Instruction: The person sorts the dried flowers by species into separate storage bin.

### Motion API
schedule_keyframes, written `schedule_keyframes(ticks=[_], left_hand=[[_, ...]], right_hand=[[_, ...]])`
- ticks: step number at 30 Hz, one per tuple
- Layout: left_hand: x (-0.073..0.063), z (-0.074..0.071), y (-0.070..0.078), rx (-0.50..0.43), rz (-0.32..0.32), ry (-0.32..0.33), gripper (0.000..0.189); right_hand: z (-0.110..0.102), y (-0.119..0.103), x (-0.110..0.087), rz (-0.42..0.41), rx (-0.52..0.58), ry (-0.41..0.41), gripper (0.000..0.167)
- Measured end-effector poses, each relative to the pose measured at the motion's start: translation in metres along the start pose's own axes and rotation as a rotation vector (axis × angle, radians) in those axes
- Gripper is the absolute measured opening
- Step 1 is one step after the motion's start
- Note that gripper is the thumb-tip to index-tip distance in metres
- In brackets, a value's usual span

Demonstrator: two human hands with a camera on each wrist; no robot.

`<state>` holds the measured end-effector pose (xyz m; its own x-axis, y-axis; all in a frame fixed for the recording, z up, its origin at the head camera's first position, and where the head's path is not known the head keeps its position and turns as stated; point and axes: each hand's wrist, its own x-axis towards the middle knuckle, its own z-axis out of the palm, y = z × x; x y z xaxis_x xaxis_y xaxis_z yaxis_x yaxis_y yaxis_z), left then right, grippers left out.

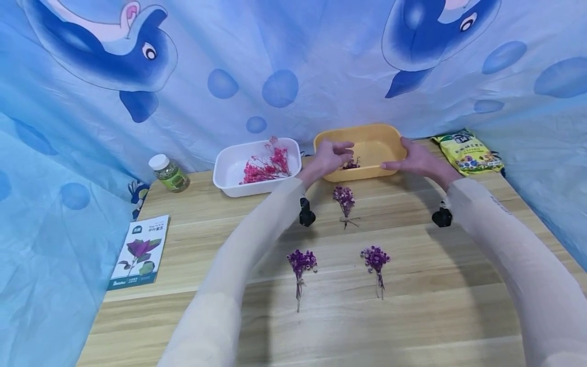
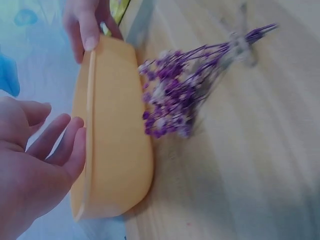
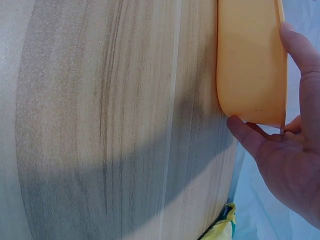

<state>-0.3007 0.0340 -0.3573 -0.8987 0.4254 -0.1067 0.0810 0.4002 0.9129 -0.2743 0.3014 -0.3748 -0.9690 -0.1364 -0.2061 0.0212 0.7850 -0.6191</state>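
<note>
A yellow plastic basin (image 1: pixel 367 175) stands at the back of the table. My right hand (image 1: pixel 418 159) holds its right end, thumb on the front rim and fingers against the end wall (image 3: pixel 252 112). Over the basin's left part hovers my left hand (image 1: pixel 331 157), fingers loosely bent and nothing in their grasp. Some purple dried flowers (image 1: pixel 352 163) lie inside the basin, partly hidden by the front wall. A tied purple bunch (image 2: pixel 172 92) lies just in front of it. Two more bunches, one left (image 1: pixel 301 262) and one right (image 1: pixel 376 258), lie nearer the front.
Left of the basin stands a white basin (image 1: pixel 249 190) with pink dried flowers (image 1: pixel 270 165). A white-capped jar (image 1: pixel 170 174) and a flower-printed packet (image 1: pixel 139 250) are at the left. A yellow-green bag (image 1: pixel 469 152) lies at the back right, near the blue curtain (image 1: pixel 321 97).
</note>
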Motion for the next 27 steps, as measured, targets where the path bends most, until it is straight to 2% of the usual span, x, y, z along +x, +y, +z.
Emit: schedule_keyframes(ticks=[2,9,11,15,22,27], left_hand=[[-0.009,0.000,-0.003,-0.008,0.003,0.017,0.041],[-0.054,0.001,-0.005,-0.016,0.101,0.149,0.043],[-0.067,0.003,-0.006,0.001,0.079,0.162,0.046],[-0.086,0.015,-0.013,0.124,0.006,0.171,0.059],[-0.101,0.045,-0.030,0.372,-0.109,0.153,0.090],[-0.102,0.061,-0.038,0.487,-0.115,0.169,0.097]], right_hand=[[0.001,0.000,-0.001,-0.001,0.005,-0.005,0.129],[0.001,0.000,-0.003,-0.002,0.000,-0.012,0.128],[0.001,-0.001,-0.003,-0.004,0.001,-0.008,0.127],[0.000,0.002,-0.004,0.006,0.007,-0.008,0.129],[-0.001,0.003,-0.007,0.008,0.010,-0.008,0.130],[-0.001,0.001,-0.005,-0.007,-0.006,-0.009,0.129]])
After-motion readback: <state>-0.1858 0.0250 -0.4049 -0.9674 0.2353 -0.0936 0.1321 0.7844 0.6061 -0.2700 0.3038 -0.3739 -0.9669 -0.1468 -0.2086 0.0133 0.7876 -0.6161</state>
